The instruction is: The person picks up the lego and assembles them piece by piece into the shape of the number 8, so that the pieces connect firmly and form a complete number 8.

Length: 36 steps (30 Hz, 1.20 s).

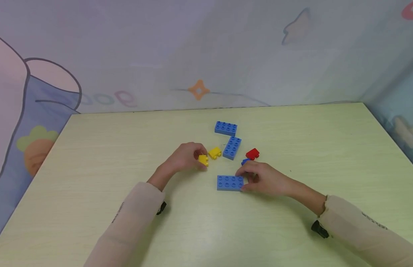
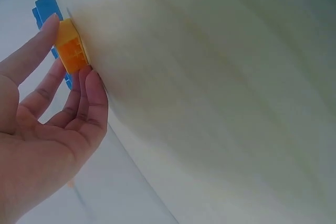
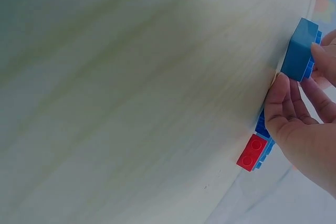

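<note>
My left hand (image 1: pixel 187 157) pinches a small yellow toy brick (image 1: pixel 203 160) between thumb and fingers, low over the table; the left wrist view shows the brick's (image 2: pixel 71 46) hollow underside. A second yellow brick (image 1: pixel 214 152) lies on its side just right of it. With thumb and fingertips, my right hand (image 1: pixel 268 180) grips the right end of a long blue brick (image 1: pixel 230 183), studs up. Partly hidden behind that hand is a small dark blue brick (image 1: pixel 245 161). Beside it lies a red brick (image 1: pixel 252 154), tipped over with its studs sideways.
Two more long blue bricks lie farther back, one angled (image 1: pixel 232 148) and one near the back (image 1: pixel 225 128). The pale wooden table (image 1: pixel 93 167) ends at a printed wall cloth (image 1: pixel 226 55). Beige sleeves (image 1: pixel 133 215) cover both forearms.
</note>
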Tool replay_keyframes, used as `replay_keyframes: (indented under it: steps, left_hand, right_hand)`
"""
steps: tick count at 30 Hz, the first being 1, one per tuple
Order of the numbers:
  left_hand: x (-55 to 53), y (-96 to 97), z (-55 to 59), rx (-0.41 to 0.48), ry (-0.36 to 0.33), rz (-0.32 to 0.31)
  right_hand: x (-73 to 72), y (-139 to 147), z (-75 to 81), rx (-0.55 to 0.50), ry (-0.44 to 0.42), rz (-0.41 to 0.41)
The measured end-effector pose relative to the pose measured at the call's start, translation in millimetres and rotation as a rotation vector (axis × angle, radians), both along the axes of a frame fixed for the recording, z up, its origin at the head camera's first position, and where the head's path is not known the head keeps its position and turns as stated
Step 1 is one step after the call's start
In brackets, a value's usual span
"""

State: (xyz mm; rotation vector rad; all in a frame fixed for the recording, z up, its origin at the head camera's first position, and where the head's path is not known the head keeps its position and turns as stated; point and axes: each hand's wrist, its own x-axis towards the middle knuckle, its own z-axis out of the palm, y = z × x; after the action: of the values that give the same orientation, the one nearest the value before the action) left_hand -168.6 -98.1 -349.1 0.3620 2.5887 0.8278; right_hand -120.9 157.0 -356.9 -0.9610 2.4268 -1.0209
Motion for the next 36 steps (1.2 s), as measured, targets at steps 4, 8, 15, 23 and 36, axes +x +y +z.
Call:
replay_keyframes:
  steps: [4, 8, 15, 23, 36]
  left_hand:
    - [0.9, -1.4, 0.3, 0.006, 0.003, 0.0]
    - [3.0, -4.5, 2.4, 0.026, 0.001, 0.011]
    - [8.2, -8.9, 6.4, 0.063, -0.023, 0.015]
    - [20.2, -14.3, 11.1, 0.226, -0.009, -0.044]
    - [46.2, 3.5, 13.3, 0.351, -0.039, -0.023]
  right_hand:
    - [-0.1, -0.1, -0.2, 0.001, 0.0, 0.001]
    - [-0.5, -0.2, -0.6, 0.002, 0.001, 0.0]
    - [-1.5, -0.3, -1.2, 0.004, -0.003, 0.0]
    - [-2.7, -1.2, 1.1, 0.014, -0.005, -0.004]
    - [-4.0, -1.4, 0.8, 0.02, -0.004, -0.006]
